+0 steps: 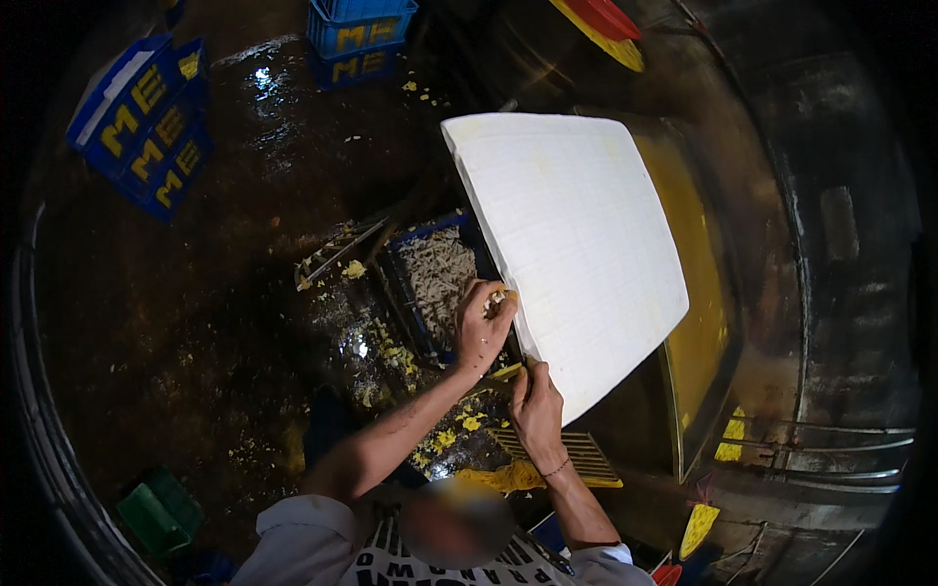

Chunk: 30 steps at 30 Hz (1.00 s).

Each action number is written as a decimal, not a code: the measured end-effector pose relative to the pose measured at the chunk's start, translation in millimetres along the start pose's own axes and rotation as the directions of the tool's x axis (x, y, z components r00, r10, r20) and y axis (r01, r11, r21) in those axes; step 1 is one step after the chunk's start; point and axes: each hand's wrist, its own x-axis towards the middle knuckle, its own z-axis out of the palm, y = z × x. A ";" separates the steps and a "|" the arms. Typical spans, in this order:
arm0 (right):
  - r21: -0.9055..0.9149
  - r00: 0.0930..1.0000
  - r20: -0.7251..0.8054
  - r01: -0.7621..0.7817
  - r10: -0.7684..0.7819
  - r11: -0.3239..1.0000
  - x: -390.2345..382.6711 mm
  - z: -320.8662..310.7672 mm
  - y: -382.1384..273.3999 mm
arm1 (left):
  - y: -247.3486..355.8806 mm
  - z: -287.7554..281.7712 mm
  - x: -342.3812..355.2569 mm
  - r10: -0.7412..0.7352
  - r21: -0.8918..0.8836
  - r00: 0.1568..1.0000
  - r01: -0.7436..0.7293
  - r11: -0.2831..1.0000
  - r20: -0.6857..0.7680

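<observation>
A large flat white slab with a cloth-like surface spreads out in front of me, its left edge running down toward my hands. My left hand is curled closed beside that edge, with small pale crumbly bits showing between the fingers. Closer to me, my right hand pinches the lower part of the same edge between thumb and fingers. Under and left of my left hand stands a dark blue crate filled with pale shreds.
Stacked blue crates stand at the far left and far middle. A yellowish, flat-sided vat lies right of the slab. Yellow scraps litter the wet floor around a slatted yellow rack. A green crate sits at the near left.
</observation>
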 end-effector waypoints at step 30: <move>0.809 0.719 -0.169 -0.290 0.674 0.512 -69.3 -62.0 11.7 | -165.6 -77.9 117.2 -0.079 0.427 0.992 0.115 0.897 -0.100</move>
